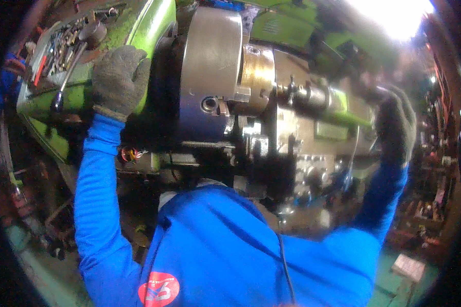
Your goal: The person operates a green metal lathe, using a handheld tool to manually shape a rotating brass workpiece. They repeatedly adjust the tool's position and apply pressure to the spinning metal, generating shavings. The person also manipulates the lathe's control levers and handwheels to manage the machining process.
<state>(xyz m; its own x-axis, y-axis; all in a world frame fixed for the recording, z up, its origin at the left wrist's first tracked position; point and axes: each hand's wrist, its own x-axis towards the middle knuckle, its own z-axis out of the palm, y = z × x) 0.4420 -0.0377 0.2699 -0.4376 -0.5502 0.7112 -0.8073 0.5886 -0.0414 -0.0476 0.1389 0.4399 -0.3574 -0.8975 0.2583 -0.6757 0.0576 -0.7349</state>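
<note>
My left hand (pixel 119 82), in a dark grey work glove, is on the green headstock (pixel 153 25) of a lathe. Its fingers look curled, and whatever lies under them is hidden. To its right stands the large steel chuck (pixel 210 51), its jaws around a brass-coloured round workpiece (pixel 257 74). A tailstock (pixel 343 105) with a bright metal front part (pixel 312 96) faces the workpiece from the right. My right hand (pixel 397 120), also gloved, reaches up at the tailstock's far right end. Blur and glare smear its fingers, so its hold cannot be made out.
A tray of loose tools (pixel 61 56) sits on the headstock top at left, near a lever with a dark knob (pixel 58 100). Below the chuck are the carriage and tool post parts (pixel 256 146). Cluttered shelves (pixel 430 204) line the right. A strong light (pixel 394 18) glares at upper right.
</note>
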